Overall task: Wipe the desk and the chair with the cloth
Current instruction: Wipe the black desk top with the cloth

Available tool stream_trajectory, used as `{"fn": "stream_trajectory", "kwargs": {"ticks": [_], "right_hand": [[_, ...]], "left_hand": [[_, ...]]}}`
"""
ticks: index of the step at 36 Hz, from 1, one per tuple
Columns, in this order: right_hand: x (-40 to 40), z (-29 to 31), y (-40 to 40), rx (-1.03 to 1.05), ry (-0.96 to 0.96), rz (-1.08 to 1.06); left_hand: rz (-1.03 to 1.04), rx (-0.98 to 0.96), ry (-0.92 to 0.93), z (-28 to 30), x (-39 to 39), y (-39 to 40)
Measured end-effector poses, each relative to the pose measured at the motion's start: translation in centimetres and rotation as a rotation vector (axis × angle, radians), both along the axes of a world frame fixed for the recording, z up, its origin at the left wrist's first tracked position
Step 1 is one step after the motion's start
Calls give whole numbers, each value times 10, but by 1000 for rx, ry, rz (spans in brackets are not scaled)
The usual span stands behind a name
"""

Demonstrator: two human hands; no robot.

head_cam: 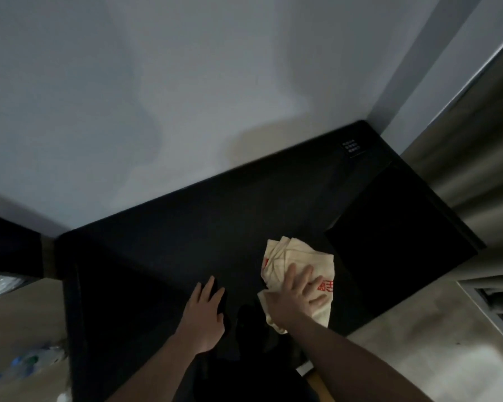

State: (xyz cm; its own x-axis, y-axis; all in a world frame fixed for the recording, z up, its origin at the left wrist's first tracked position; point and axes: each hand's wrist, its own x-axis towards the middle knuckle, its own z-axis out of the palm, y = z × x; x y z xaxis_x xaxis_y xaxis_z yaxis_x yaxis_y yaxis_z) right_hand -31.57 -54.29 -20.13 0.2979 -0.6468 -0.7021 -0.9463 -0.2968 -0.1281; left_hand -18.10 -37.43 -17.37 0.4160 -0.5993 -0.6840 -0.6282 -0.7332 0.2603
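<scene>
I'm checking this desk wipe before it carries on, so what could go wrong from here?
1. The cloth lies bunched under the flat right hand, so it may wipe only a narrow strip.
2. The black desk is dim, so missed patches would be hard to spot.
3. The left hand rests flat on the desk and could leave marks on the wiped surface.

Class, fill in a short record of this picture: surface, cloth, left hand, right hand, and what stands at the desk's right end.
surface: black rectangular desk against a pale wall
cloth: crumpled cream cloth with red print, lying on the desk
left hand: flat on the desk, fingers straight
right hand: pressing flat on the cloth
right end: black box-like object
</scene>
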Motion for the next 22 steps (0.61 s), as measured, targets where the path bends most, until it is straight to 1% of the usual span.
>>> {"fn": "stream_trajectory", "kwargs": {"ticks": [5,12,18,22], "right_hand": [[-20,-5,14,20,-7,19],[-39,0,-17,47,4,-34],[-54,3,-68,48,6,-117],[-64,3,-120,33,23,-182]], "left_hand": [[-72,28,-15,-8,-1,6],[-119,97,1,-9,-3,-3],[-143,82,-14,10,-4,-53],[-154,70,-15,15,-7,-103]]}}
